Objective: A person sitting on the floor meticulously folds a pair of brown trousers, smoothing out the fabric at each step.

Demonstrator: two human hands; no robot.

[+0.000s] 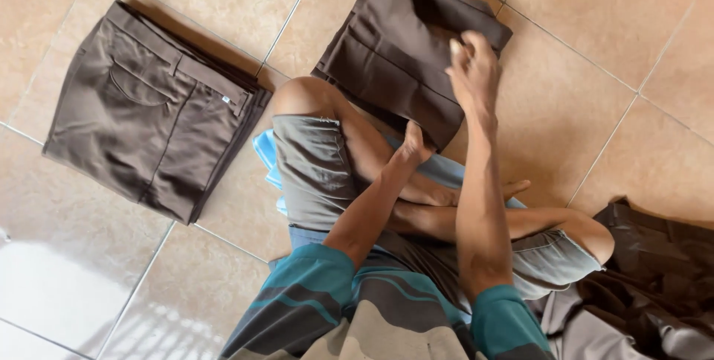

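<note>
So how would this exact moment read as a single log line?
right hand: flat on folded brown trousers | left hand: at trousers' near edge | folded stack: on floor, apart

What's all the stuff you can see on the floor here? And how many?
folded trousers: one stack, brown, on the tiles at left
trousers being folded: one, dark brown, top middle, under the right hand
clothes heap: one, dark brown and grey, lower right
blue cloth: one, light blue, under the legs
floor tiles: many, tan, all around
legs: two, crossed, in grey shorts
left hand: one, at the trousers' near edge
right hand: one, flat on the trousers
</note>
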